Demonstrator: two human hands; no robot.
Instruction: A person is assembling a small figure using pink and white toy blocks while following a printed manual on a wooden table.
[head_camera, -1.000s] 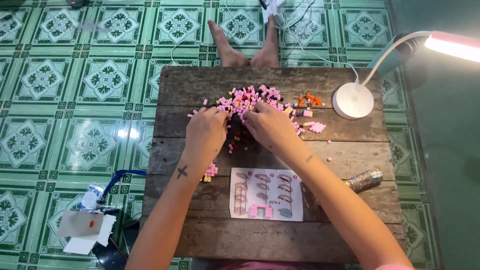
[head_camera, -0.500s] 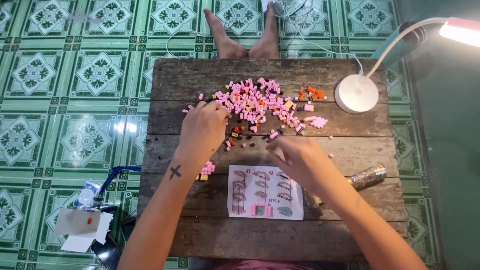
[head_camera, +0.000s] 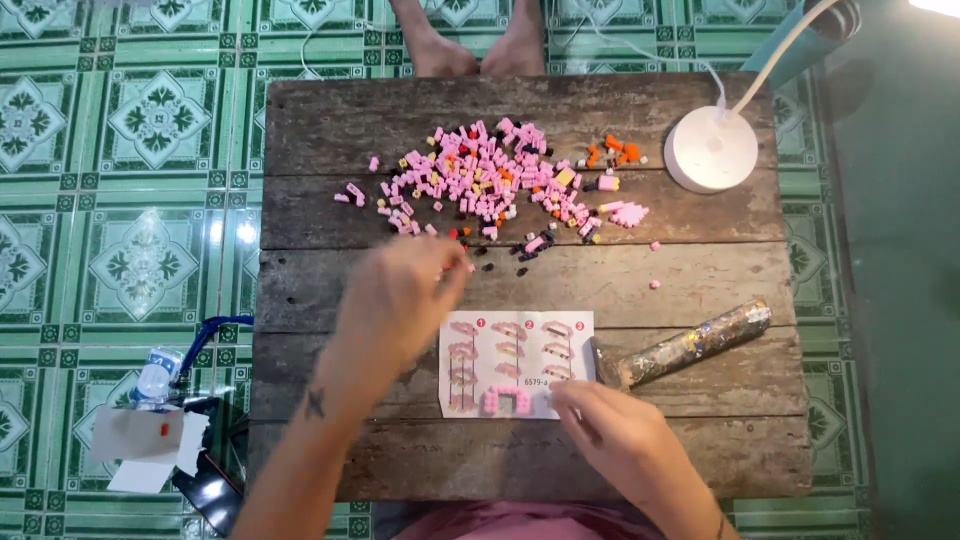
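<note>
The left hand (head_camera: 405, 300), fingers loosely apart, is hovering just below the brick pile (head_camera: 490, 185), while the right hand (head_camera: 610, 435) is pinching the pink build (head_camera: 505, 400) on the sheet (head_camera: 515, 345).

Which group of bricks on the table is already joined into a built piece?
The pink arch-shaped piece on the instruction sheet, beside the right hand; the others lie loose.

bare planks (head_camera: 330, 120) left of brick pile (head_camera: 490, 185)

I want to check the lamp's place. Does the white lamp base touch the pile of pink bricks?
Apart. The head view shows bare wood between the white lamp base and the nearest orange and pink bricks of the pile.
</note>
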